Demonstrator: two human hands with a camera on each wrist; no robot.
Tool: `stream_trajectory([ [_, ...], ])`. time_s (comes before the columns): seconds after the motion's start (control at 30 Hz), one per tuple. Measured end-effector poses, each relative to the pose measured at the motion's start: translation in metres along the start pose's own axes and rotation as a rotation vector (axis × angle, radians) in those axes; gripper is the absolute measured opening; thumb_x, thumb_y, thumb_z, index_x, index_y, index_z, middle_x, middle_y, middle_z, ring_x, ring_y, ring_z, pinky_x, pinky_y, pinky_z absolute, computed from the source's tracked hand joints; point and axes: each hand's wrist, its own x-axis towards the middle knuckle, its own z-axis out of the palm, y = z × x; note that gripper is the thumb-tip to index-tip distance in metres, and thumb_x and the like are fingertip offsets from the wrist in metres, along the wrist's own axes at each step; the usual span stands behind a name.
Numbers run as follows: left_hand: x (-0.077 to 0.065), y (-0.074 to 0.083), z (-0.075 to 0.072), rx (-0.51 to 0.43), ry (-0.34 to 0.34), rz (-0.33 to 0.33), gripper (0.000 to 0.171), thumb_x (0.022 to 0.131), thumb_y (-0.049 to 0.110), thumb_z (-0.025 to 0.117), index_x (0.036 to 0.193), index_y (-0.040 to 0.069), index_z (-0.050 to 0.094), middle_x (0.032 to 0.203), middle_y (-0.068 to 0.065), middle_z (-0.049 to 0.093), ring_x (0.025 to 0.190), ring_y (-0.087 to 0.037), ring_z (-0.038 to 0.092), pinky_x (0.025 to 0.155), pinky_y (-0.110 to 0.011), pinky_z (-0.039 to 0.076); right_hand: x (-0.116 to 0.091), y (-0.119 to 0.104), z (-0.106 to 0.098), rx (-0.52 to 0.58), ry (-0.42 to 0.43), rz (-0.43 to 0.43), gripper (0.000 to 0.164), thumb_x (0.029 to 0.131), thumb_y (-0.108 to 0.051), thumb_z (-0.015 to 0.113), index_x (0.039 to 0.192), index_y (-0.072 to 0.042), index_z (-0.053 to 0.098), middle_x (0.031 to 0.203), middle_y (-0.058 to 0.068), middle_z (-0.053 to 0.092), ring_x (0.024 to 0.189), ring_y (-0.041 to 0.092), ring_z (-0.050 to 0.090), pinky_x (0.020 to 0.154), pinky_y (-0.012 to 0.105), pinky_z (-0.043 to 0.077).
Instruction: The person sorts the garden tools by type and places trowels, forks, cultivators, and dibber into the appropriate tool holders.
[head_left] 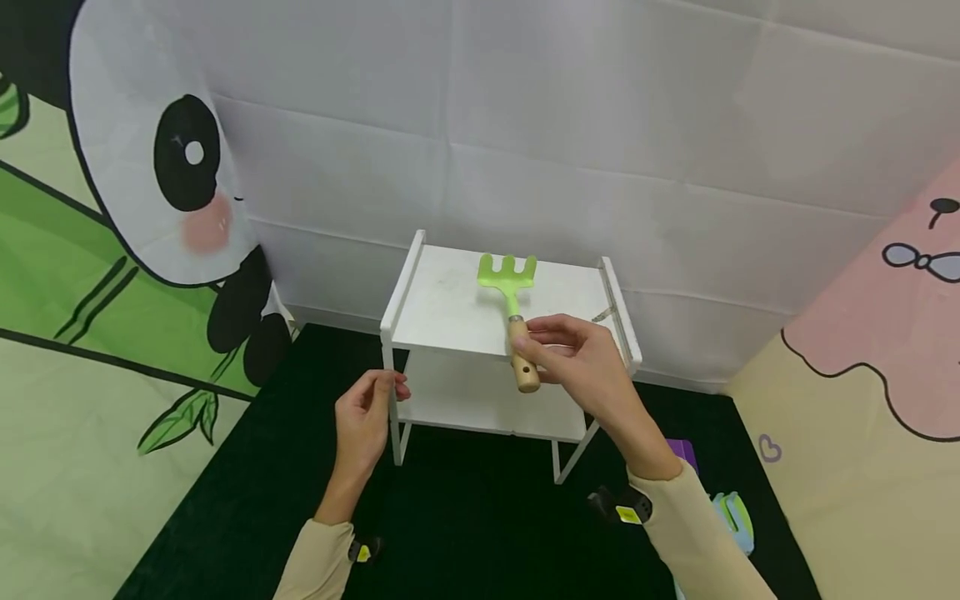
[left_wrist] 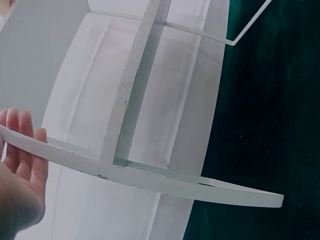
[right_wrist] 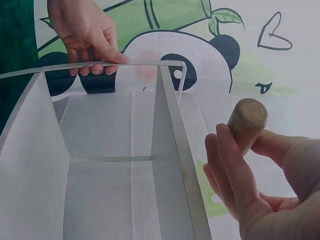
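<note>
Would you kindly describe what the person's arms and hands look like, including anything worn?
Both arms have plain cream sleeves. At each wrist is a small black device with a yellow patch. The left hand and right hand are gloveless.

No lettering, brand or number can be read; the yellow labels on the two black wrist cameras are too small to make out.
</note>
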Motion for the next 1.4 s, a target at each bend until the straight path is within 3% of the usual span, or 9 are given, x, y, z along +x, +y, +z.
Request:
stream_trajectory([
  [0.5, 0.000, 0.000, -0.003, 0.001, 0.021, -0.001, 0.027, 0.109, 0.012, 0.051, 0.098, -0.003, 0.070, 0.087, -0.014, 0.071, 0.082, -0.013, 0.068, 0.085, -0.020, 0.053, 0.031, -0.009, 0.020, 0.098, -0.028, 0.053, 0.039, 0.094, -0.029, 0.078, 0.121, -0.001, 0.069, 0.110, 0.016, 0.071, 0.090, 0.025, 0.074, 0.078, 0.037, 0.062],
  [0.87, -0.001, 0.007, -0.004, -0.006, 0.032, -0.023, 0.026, 0.109, 0.010, 0.051, 0.098, -0.005, 0.070, 0.089, -0.020, 0.070, 0.081, -0.011, 0.067, 0.083, -0.019, 0.053, 0.046, -0.017, 0.034, 0.077, -0.027, 0.059, 0.040, 0.093, -0.032, 0.078, 0.118, -0.002, 0.071, 0.109, 0.014, 0.073, 0.087, 0.024, 0.074, 0.077, 0.034, 0.062],
  [1.4, 0.001, 0.003, -0.015, 0.008, 0.031, -0.020, 0.029, 0.109, 0.017, 0.052, 0.098, -0.003, 0.070, 0.086, -0.012, 0.071, 0.081, -0.013, 0.067, 0.083, -0.021, 0.054, 0.056, -0.032, 0.056, -0.033, -0.008, 0.038, 0.038, 0.094, -0.033, 0.077, 0.113, -0.002, 0.073, 0.103, 0.010, 0.076, 0.087, 0.021, 0.073, 0.076, 0.031, 0.060],
])
